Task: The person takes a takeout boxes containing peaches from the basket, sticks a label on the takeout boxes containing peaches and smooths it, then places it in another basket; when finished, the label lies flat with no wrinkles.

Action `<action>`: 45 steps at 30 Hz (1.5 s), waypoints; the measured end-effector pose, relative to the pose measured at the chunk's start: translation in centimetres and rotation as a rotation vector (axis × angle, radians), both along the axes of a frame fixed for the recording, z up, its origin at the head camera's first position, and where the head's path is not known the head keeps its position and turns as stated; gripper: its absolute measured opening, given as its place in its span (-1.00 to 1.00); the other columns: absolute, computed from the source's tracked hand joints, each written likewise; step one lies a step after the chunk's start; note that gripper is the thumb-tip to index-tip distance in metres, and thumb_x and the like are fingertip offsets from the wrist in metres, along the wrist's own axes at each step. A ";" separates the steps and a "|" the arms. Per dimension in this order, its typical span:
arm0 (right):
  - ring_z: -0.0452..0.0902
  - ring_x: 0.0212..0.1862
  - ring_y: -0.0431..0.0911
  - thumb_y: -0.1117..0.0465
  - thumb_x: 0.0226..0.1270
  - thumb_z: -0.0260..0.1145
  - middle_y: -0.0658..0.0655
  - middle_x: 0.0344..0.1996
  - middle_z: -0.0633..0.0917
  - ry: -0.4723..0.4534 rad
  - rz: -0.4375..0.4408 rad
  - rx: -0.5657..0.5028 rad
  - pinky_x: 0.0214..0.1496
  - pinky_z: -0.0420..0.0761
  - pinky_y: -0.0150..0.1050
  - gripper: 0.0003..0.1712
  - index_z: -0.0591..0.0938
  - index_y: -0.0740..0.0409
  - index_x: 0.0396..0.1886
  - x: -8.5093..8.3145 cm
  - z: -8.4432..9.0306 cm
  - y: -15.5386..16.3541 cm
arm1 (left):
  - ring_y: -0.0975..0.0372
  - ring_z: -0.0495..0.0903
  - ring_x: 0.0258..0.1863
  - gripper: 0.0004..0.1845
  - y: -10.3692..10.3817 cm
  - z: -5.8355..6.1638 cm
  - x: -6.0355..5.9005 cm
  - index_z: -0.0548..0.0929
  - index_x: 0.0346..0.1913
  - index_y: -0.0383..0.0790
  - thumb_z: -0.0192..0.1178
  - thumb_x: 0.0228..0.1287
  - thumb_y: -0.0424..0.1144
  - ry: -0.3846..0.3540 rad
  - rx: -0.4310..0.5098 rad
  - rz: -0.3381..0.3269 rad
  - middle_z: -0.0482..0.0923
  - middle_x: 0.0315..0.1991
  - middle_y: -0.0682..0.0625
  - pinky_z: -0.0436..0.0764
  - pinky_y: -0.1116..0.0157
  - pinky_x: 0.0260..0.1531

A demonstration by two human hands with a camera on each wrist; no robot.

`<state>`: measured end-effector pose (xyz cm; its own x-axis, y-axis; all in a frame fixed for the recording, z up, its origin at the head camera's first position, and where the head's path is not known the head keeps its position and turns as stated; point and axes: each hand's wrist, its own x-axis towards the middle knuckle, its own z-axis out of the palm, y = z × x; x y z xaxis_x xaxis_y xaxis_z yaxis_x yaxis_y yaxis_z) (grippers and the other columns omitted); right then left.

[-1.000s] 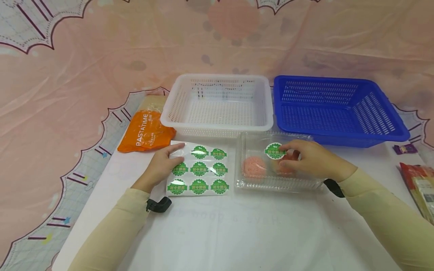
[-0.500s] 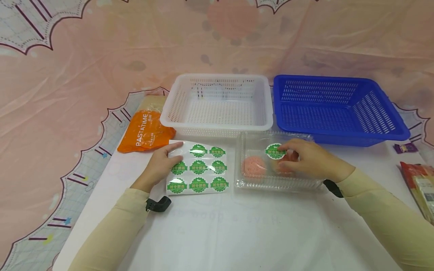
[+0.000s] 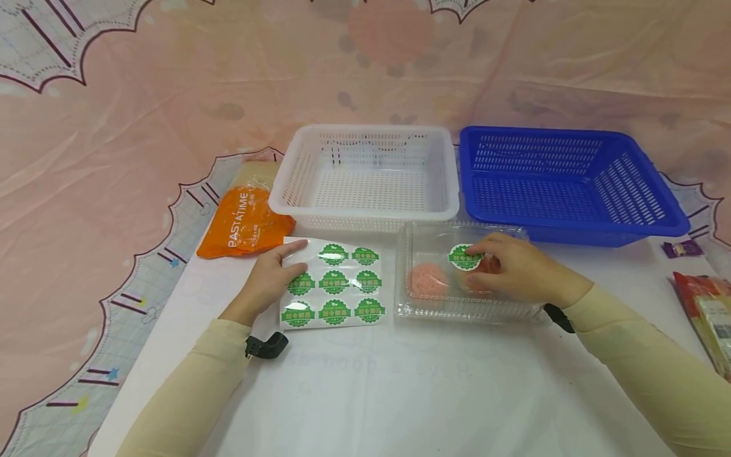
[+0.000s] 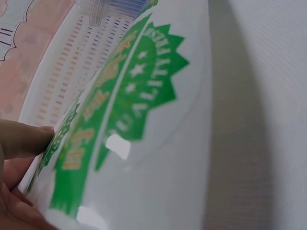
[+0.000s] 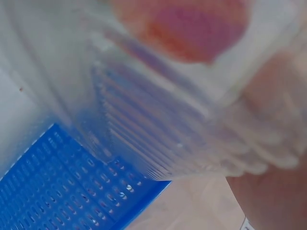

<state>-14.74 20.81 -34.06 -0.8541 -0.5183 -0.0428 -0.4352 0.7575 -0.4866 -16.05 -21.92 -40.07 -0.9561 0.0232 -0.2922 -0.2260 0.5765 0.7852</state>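
Note:
My left hand (image 3: 265, 282) holds the left edge of a white sheet of stickers (image 3: 334, 282), which bears round green labels. In the left wrist view the sheet (image 4: 158, 143) curves close to the camera, with the thumb (image 4: 26, 139) against it. My right hand (image 3: 520, 270) is above a clear plastic clamshell box (image 3: 419, 241), pinching the right side of one round green-and-white sticker (image 3: 464, 257) over the lid. Inside the box are a pink round item (image 3: 428, 280) and a second reddish one, partly hidden by the fingers. Whether the sticker touches the lid, I cannot tell.
Behind the sheet and box stand a white basket (image 3: 365, 216) and a blue basket (image 3: 571, 231). An orange PASTATIME bag (image 3: 248, 225) lies at left. On the right are a small purple packet (image 3: 682, 250) and a red-and-yellow package (image 3: 708, 317).
The sticker has shifted slightly right and down over the box lid, and my right hand with it has lowered a little. The sheet's far edge has tilted slightly in my left hand.

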 end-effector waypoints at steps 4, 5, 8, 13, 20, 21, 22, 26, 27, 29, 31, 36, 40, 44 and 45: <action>0.48 -0.26 -0.06 -0.06 0.29 0.45 0.08 -0.23 0.55 0.008 -0.002 0.016 -0.21 0.53 -0.15 -0.36 0.61 0.29 0.20 0.0 0.0 -0.1 | -0.10 0.10 0.46 -0.40 0.0 0.0 0.1 0.35 0.51 0.01 0.17 0.45 -0.18 -0.002 0.004 0.005 0.07 0.56 -0.17 0.08 -0.20 0.41; 0.47 -0.26 -0.06 -0.06 0.29 0.45 0.09 -0.23 0.55 0.007 -0.003 0.017 -0.21 0.53 -0.14 -0.35 0.60 0.30 0.21 0.0 0.0 -0.1 | -0.10 0.10 0.46 -0.40 0.0 0.0 0.1 0.35 0.51 0.00 0.17 0.45 -0.18 0.000 0.005 0.005 0.07 0.56 -0.17 0.08 -0.19 0.41; 0.48 -0.24 -0.05 -0.07 0.31 0.43 0.11 -0.17 0.54 0.006 -0.009 0.020 -0.17 0.53 -0.11 -0.32 0.57 0.31 0.25 0.1 0.0 -0.1 | -0.09 0.08 0.48 -0.40 0.0 -0.1 0.1 0.35 0.51 -0.03 0.17 0.45 -0.19 0.019 0.013 -0.001 0.09 0.55 -0.17 0.06 -0.19 0.42; 0.48 -0.20 -0.03 -0.08 0.33 0.41 0.13 -0.09 0.54 0.001 -0.019 0.017 -0.11 0.53 -0.08 -0.30 0.55 0.32 0.27 0.2 -0.1 0.0 | -0.08 0.02 0.52 -0.40 0.0 -0.2 0.1 0.36 0.50 -0.06 0.17 0.44 -0.21 0.038 0.020 -0.010 0.11 0.54 -0.16 0.04 -0.19 0.42; 0.48 -0.23 -0.08 -0.07 0.31 0.43 0.10 -0.16 0.54 0.014 -0.003 0.024 -0.16 0.54 -0.11 -0.31 0.58 0.35 0.22 0.0 -0.3 -0.1 | -0.08 0.02 0.52 -0.40 0.0 -0.3 0.1 0.36 0.50 -0.07 0.16 0.44 -0.21 0.048 0.016 -0.011 0.11 0.54 -0.17 0.04 -0.18 0.43; 0.48 -0.23 -0.08 -0.07 0.30 0.43 0.10 -0.17 0.54 0.014 -0.002 0.025 -0.16 0.54 -0.11 -0.31 0.58 0.35 0.22 0.0 -0.3 -0.1 | -0.09 0.02 0.52 -0.40 0.0 -0.3 0.1 0.36 0.50 -0.07 0.16 0.44 -0.21 0.049 0.015 -0.011 0.11 0.54 -0.17 0.04 -0.18 0.43; 0.48 -0.23 -0.08 -0.08 0.30 0.43 0.10 -0.17 0.54 0.015 -0.001 0.029 -0.15 0.54 -0.10 -0.31 0.59 0.34 0.22 0.0 -0.3 -0.1 | -0.09 0.02 0.52 -0.41 -0.1 -0.3 0.1 0.36 0.50 -0.07 0.16 0.43 -0.21 0.050 0.014 -0.011 0.12 0.54 -0.17 0.04 -0.18 0.42; 0.49 -0.20 -0.05 -0.10 0.31 0.42 0.12 -0.16 0.54 0.001 -0.004 0.032 -0.11 0.55 -0.07 -0.31 0.59 0.33 0.23 0.0 -0.4 -0.1 | -0.09 0.00 0.52 -0.40 -0.1 -0.4 0.1 0.36 0.50 -0.08 0.15 0.43 -0.22 0.054 0.015 -0.014 0.11 0.54 -0.17 0.04 -0.19 0.42; 0.50 -0.19 -0.04 -0.09 0.32 0.42 0.12 -0.16 0.55 0.001 -0.006 0.033 -0.10 0.55 -0.06 -0.31 0.59 0.33 0.23 0.0 -0.3 -0.1 | -0.09 0.00 0.52 -0.40 -0.1 -0.4 0.1 0.36 0.50 -0.08 0.15 0.43 -0.22 0.055 0.015 -0.014 0.11 0.54 -0.17 0.04 -0.19 0.42; 0.50 -0.19 -0.04 -0.10 0.32 0.41 0.12 -0.16 0.55 0.007 -0.005 0.037 -0.09 0.56 -0.06 -0.31 0.59 0.33 0.23 0.0 -0.3 -0.2 | -0.09 0.00 0.52 -0.40 -0.1 -0.4 0.1 0.35 0.50 -0.08 0.15 0.44 -0.22 0.056 0.015 -0.015 0.11 0.54 -0.17 0.04 -0.19 0.42; 0.51 -0.20 -0.05 -0.09 0.32 0.41 0.12 -0.19 0.56 0.015 -0.004 0.042 -0.11 0.56 -0.07 -0.31 0.59 0.33 0.24 0.0 -0.4 -0.2 | -0.09 0.00 0.52 -0.40 -0.2 -0.4 0.1 0.35 0.50 -0.08 0.15 0.44 -0.22 0.054 0.014 -0.014 0.10 0.54 -0.17 0.04 -0.19 0.42; 0.50 -0.22 -0.06 -0.06 0.32 0.42 0.09 -0.25 0.56 0.022 0.003 0.033 -0.17 0.55 -0.11 -0.33 0.59 0.34 0.22 0.0 -0.4 -0.2 | -0.10 -0.01 0.52 -0.40 -0.1 -0.3 0.1 0.35 0.51 -0.07 0.14 0.45 -0.21 0.032 0.010 -0.006 0.08 0.55 -0.17 0.05 -0.19 0.42; 0.49 -0.23 -0.06 -0.05 0.33 0.41 0.08 -0.27 0.56 -0.001 -0.001 0.020 -0.20 0.54 -0.14 -0.33 0.59 0.36 0.23 0.0 -0.3 -0.2 | -0.10 -0.02 0.53 -0.40 -0.2 -0.4 0.1 0.34 0.51 -0.06 0.14 0.45 -0.20 0.022 0.010 -0.004 0.06 0.56 -0.17 0.05 -0.20 0.41; 0.46 -0.28 -0.11 -0.06 0.34 0.40 0.01 -0.34 0.58 -0.023 -0.001 0.015 -0.25 0.51 -0.18 -0.33 0.58 0.34 0.25 -0.1 -0.2 -0.1 | -0.10 -0.03 0.53 -0.40 -0.2 -0.5 0.1 0.34 0.51 -0.06 0.14 0.45 -0.20 0.022 0.012 -0.002 0.05 0.56 -0.18 0.04 -0.20 0.42; 0.45 -0.30 -0.12 -0.06 0.34 0.40 -0.01 -0.36 0.58 -0.028 -0.003 0.015 -0.26 0.50 -0.19 -0.33 0.58 0.32 0.26 -0.2 -0.2 -0.1 | -0.10 -0.03 0.53 -0.40 -0.2 -0.5 0.1 0.34 0.51 -0.06 0.13 0.45 -0.21 0.020 0.013 0.000 0.05 0.56 -0.18 0.04 -0.20 0.42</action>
